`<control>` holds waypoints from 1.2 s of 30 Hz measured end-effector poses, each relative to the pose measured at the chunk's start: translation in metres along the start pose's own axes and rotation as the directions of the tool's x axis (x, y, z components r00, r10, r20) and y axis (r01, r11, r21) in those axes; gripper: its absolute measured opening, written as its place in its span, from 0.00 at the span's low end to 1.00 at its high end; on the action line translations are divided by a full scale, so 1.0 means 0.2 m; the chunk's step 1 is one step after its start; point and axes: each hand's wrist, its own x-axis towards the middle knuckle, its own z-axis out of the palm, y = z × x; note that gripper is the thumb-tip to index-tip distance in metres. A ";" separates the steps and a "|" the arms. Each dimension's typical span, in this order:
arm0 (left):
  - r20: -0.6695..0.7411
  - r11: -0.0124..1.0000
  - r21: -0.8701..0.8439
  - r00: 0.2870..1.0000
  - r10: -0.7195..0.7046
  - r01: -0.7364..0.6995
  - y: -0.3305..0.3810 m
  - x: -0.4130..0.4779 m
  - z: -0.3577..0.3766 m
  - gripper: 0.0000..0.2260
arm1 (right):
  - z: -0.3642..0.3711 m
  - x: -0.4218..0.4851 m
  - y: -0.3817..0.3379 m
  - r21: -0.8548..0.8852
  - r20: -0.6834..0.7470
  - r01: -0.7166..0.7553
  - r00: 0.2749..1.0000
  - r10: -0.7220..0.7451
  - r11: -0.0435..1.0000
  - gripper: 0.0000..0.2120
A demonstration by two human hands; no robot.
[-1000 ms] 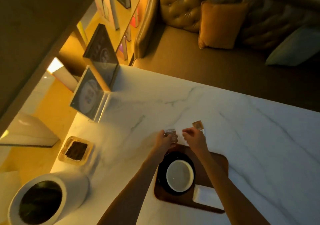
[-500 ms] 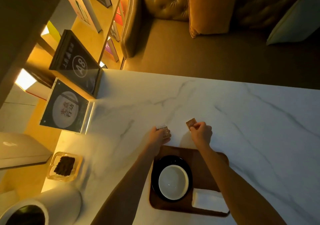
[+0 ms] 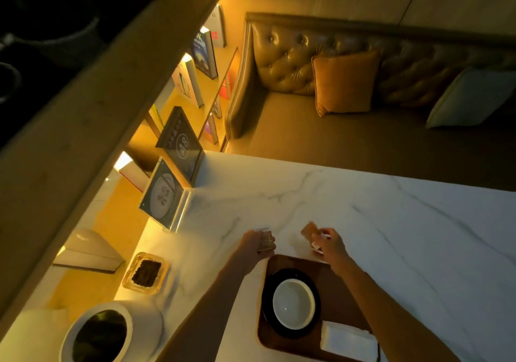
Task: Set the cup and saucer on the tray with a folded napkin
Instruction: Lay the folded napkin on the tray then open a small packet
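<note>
My left hand [image 3: 254, 245], lower centre of the frame, is closed around a small patterned packet [image 3: 265, 240], just beyond the far left corner of the tray [image 3: 332, 283]. My right hand [image 3: 328, 245], to the right of it, pinches a small brown packet [image 3: 308, 229] between thumb and fingers, with a pale scrap under the palm that I cannot identify. The two hands are apart, with bare marble table [image 3: 405, 236] between them.

The dark wooden tray lies on the table at the bottom centre of the frame, partly crossed by my right forearm. On its left half sits the black saucer [image 3: 266, 300] with the white cup [image 3: 293, 304] standing upright in the middle of it, mouth up. The folded white napkin [image 3: 346, 340] lies on the tray's near right corner, just beside the saucer and apart from it.

At lower left, a glass dish [image 3: 145, 272] with dark contents sits on the table, and nearer the bottom edge a white round planter [image 3: 111, 331]. Two upright sign stands [image 3: 164, 194] are at the table's left edge, centre left. A tufted sofa [image 3: 293, 54] with an orange cushion [image 3: 344, 81] fills the upper right.
</note>
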 end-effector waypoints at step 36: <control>0.382 0.895 -0.078 0.816 0.434 -0.440 -0.02 -1.61 0.06 0.17 | -0.03 -1.79 -0.36 -0.487 0.480 0.873 0.291 -0.827 0.025 0.27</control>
